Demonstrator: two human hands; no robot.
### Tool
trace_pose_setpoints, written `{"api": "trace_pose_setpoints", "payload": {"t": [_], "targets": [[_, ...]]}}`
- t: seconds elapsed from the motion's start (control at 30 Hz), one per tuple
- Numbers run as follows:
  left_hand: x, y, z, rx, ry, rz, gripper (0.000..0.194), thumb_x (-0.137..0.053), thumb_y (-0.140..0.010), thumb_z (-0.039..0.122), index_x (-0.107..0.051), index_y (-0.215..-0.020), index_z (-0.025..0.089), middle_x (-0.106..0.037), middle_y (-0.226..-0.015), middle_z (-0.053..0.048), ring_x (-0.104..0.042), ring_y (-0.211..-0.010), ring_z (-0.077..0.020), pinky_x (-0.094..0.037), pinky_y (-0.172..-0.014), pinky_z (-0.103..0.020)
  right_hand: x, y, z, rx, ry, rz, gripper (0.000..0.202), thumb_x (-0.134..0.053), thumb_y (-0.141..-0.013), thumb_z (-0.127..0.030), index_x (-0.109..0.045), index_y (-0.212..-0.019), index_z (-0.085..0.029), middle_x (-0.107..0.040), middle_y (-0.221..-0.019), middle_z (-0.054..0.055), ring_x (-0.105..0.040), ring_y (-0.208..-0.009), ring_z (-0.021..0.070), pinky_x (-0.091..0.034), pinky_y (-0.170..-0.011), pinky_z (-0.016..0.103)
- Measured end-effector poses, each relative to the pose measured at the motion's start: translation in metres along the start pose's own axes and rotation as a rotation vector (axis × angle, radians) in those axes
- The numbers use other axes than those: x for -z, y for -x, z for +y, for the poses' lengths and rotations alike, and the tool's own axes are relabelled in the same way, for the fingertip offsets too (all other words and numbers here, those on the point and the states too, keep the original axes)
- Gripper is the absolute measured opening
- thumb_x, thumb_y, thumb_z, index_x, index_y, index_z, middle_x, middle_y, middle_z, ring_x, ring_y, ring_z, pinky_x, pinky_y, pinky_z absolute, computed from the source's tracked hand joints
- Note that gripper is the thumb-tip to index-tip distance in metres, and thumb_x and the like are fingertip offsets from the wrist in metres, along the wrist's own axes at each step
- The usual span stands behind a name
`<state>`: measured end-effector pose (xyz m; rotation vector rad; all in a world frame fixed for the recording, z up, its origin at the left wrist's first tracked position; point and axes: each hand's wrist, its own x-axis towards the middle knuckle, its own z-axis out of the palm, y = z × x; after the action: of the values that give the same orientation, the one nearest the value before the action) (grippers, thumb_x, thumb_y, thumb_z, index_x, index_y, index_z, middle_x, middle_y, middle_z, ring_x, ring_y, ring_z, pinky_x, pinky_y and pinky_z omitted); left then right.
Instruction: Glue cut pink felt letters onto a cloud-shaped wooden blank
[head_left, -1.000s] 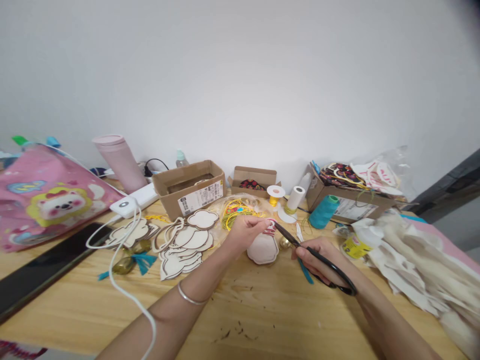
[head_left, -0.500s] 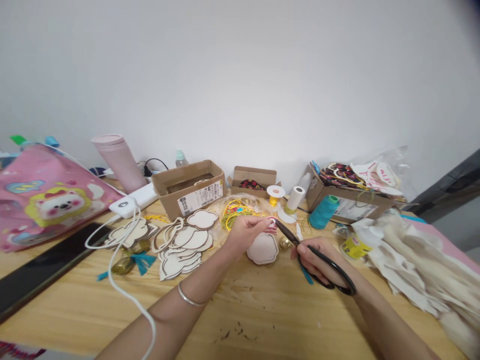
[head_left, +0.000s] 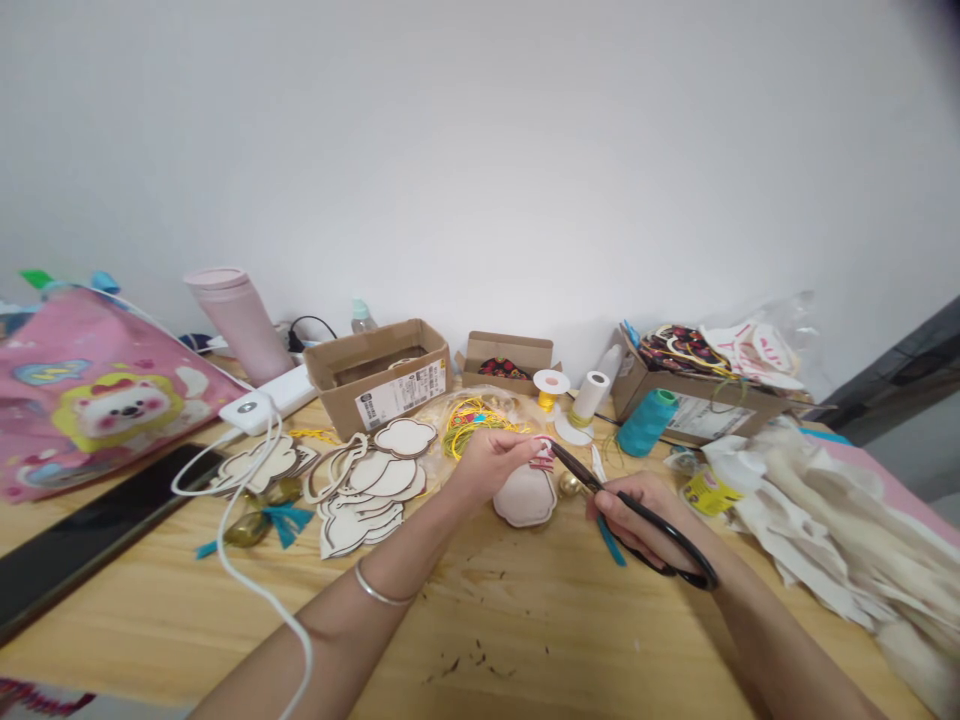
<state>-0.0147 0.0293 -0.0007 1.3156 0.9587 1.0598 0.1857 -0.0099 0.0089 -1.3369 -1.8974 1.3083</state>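
- Compared with the preceding views: found next to nothing altered, apart from a very slight outward shift of the black scissors [head_left: 576, 467] at the handle end, too small to separate from camera movement.
- Judged to mean close work still under way at the fingertips, with neither of the hands letting go.
- Gripped in the right hand [head_left: 641, 488], fingers curled around the handles: the scissors, tips directed toward the left hand [head_left: 491, 460]. Unable to tell the gap between blades.
- Pinched between left thumb and fingers, without visible gap: a small pink-and-white piece [head_left: 543, 450], right at the scissor tips; contact not confirmed.
- Located just below the pinch: a cream scalloped plaque [head_left: 525, 498]. Unable to tell any attachment to the piece.
- Noted near the scissors: a gold bell [head_left: 569, 484], plus a teal tassel [head_left: 611, 542] below the right hand.
- Recorded left of the plaque, beyond the left forearm: cream cutouts [head_left: 379, 477], stacked and overlapping.
- Recorded on the worktop [head_left: 585, 640], between the forearms: dark scraps [head_left: 450, 667], scattered.
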Motion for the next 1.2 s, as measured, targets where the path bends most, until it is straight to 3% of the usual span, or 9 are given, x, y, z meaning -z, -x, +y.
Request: {"api": "trace_pose_setpoints", "payload": {"t": [0.2,0.43,0.8,1.0,1.2], "targets": [[0.002,-0.001,-0.004,0.027,-0.005,-0.012,0.027,-0.063,-0.065,0.039,-0.073,-0.066,0.014,-0.069,-0.063,-0.003,-0.054,-0.054,-0.0132,-0.038,-0.05,-0.023,0.002,-0.002,0.0,0.072,0.11,0.009,0.054,-0.042,-0.075,-0.065,-0.043,-0.05,-0.018,-0.031,-0.036,-0.006,-0.025,-0.031,0.0035,-0.012,-0.03,0.019],[0.001,-0.001,-0.005,0.034,-0.047,-0.016,0.028,-0.062,-0.067,0.039,-0.072,-0.066,0.013,-0.063,-0.054,-0.001,-0.045,-0.047,-0.0093,-0.031,-0.046,-0.021,0.002,-0.002,-0.001,0.067,0.135,0.015,0.053,-0.04,-0.075,-0.066,-0.039,-0.05,-0.019,-0.025,-0.04,-0.006,-0.02,-0.035,0.0039,-0.011,-0.032,0.019],[0.003,-0.001,-0.008,0.016,-0.063,-0.044,0.029,-0.061,-0.069,0.039,-0.073,-0.072,0.013,-0.066,-0.06,-0.002,-0.05,-0.053,-0.0116,-0.034,-0.05,-0.022,0.008,-0.002,0.001,0.035,0.242,-0.004,0.056,-0.038,-0.071,-0.07,-0.031,-0.049,-0.019,-0.019,-0.047,-0.006,-0.017,-0.042,0.0046,-0.01,-0.038,0.021],[0.005,-0.004,-0.014,0.044,0.001,-0.084,0.028,-0.063,-0.069,0.039,-0.073,-0.076,0.015,-0.069,-0.068,-0.003,-0.056,-0.057,-0.0128,-0.038,-0.052,-0.022,0.009,-0.004,-0.001,0.019,0.193,-0.04,0.056,-0.042,-0.066,-0.072,-0.031,-0.047,-0.02,-0.021,-0.047,-0.006,-0.019,-0.042,0.0047,-0.012,-0.039,0.021],[-0.003,-0.001,-0.012,0.036,0.327,-0.108,0.026,-0.065,-0.069,0.039,-0.072,-0.078,0.015,-0.07,-0.08,-0.006,-0.06,-0.08,-0.0164,-0.044,-0.078,-0.028,0.003,-0.005,-0.001,0.037,0.2,0.023,0.06,-0.038,-0.067,-0.075,-0.042,-0.051,-0.017,-0.024,-0.048,-0.005,-0.021,-0.043,0.0054,-0.013,-0.039,0.021]]}}
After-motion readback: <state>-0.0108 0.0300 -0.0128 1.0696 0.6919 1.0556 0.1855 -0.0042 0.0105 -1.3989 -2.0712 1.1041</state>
